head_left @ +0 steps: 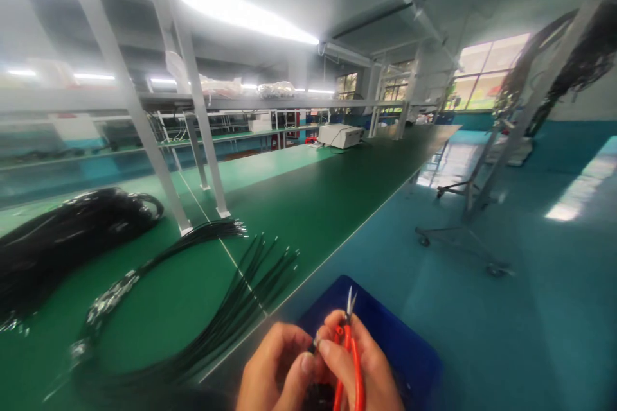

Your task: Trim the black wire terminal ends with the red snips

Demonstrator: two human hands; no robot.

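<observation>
Head view: the left hand [277, 369] pinches a wire end [314, 343] between thumb and fingertip, above the tray [414, 359] by the desk [313, 205] edge. The right hand [369, 369] is clamped on red snips [348, 343], whose blades point up, slightly apart. This looks like trimming. A cut calls for bringing the blades onto the wire end.

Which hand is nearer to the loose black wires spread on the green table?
The left hand. It is just right of the black wires. The right hand, holding the red snips, is farther right, beyond the left hand.
</observation>
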